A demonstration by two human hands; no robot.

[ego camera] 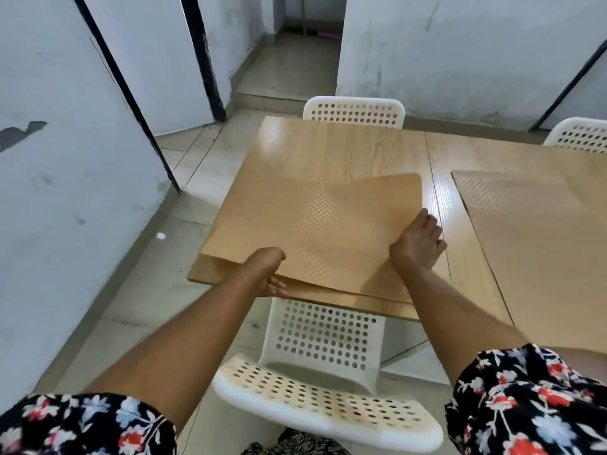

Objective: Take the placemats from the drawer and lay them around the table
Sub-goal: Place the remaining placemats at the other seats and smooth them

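A tan placemat [315,224] with a dotted sheen is over the left end of the wooden table [328,149], its far right corner slightly lifted. My left hand [267,274] grips its near edge, thumb on top and fingers underneath. My right hand [417,244] holds the mat's right edge, fingers curled over it. A second tan placemat [532,231] lies flat on the table to the right. No drawer is in view.
A white perforated chair [323,339] stands tucked at the near edge, directly below my hands. Another white chair [354,111] is at the far side and a third [578,134] at the back right. Grey walls and tiled floor are on the left.
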